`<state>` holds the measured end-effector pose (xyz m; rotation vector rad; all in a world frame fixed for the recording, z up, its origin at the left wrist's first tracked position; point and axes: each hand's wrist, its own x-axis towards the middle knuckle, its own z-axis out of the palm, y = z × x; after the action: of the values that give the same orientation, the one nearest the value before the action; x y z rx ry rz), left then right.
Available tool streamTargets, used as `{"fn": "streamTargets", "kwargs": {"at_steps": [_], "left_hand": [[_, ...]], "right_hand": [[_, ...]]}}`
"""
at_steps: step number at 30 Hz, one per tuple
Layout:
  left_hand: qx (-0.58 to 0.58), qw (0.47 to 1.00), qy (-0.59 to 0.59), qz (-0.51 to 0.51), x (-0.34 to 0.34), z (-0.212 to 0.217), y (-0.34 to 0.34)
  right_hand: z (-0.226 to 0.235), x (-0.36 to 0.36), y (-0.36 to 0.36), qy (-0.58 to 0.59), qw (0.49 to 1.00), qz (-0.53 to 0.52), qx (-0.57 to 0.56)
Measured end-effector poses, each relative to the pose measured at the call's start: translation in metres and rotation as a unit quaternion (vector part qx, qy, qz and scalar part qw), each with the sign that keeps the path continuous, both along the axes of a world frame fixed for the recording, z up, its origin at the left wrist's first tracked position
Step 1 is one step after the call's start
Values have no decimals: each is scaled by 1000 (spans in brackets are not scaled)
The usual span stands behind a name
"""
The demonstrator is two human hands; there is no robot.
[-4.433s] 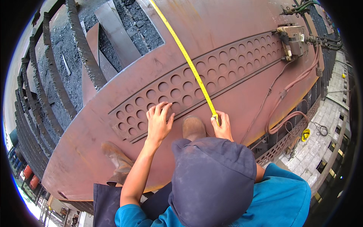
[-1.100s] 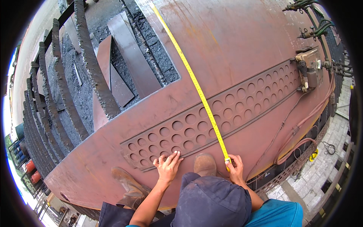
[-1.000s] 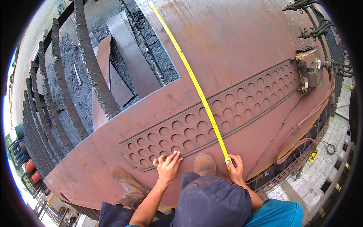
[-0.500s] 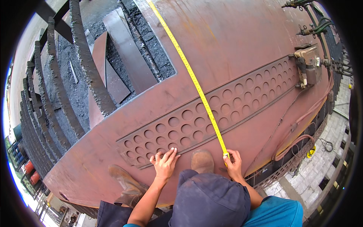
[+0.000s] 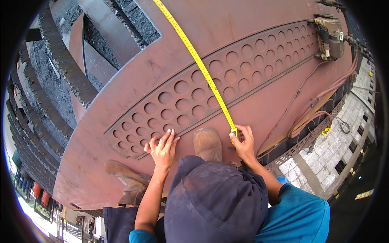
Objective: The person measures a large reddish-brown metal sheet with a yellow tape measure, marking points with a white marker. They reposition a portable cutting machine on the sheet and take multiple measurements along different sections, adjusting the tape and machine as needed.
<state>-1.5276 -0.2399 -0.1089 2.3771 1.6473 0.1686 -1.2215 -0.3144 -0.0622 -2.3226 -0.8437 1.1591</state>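
My right hand [image 5: 244, 145] is closed round the yellow end of a tape measure [image 5: 199, 60]. Its yellow blade stretches from that hand up and left, over the reddish-brown steel plate [image 5: 133, 81] and across a long track rail [image 5: 194, 95] with rows of round holes. My left hand [image 5: 162, 152] rests by the near edge of the rail's left part, its fingers stretched and slightly apart, the fingertips at the rail's edge. Nothing clear shows in those fingers.
Work boots [image 5: 208, 145] stand on the plate, below a dark cap [image 5: 214, 198]. A cutting carriage [image 5: 329, 37] sits on the rail's right end, trailing a cable and hoses [image 5: 310, 117]. Jagged slats [image 5: 67, 60] lie left of the plate, with steel offcuts [image 5: 111, 34] among them.
The view has shifted, so the plate, rail and carriage appear higher and further left. Both hands stay near the same spots on the plate, and the tape stays in my right hand.
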Motion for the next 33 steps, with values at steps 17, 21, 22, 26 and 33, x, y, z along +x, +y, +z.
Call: {"fn": "streamTargets", "kwargs": {"at_steps": [17,21,22,26,33], "left_hand": [[-3,1000,13,-11,-3,-1,0],[-3,1000,15,-16,-4,-1,0],[-3,1000,17,-17,-4,0,0],[-5,999,20,-25,-4,0,0],[2,1000,18,-24,-4,-1,-2]], "right_hand": [[4,-2,5,-11,1000,14,2],[4,-2,7,-15,1000,18,2],[4,-2,7,-17,1000,20,2],[3,-2,5,-21,1000,21,7],[3,-2,5,-29,999,31,12]]}}
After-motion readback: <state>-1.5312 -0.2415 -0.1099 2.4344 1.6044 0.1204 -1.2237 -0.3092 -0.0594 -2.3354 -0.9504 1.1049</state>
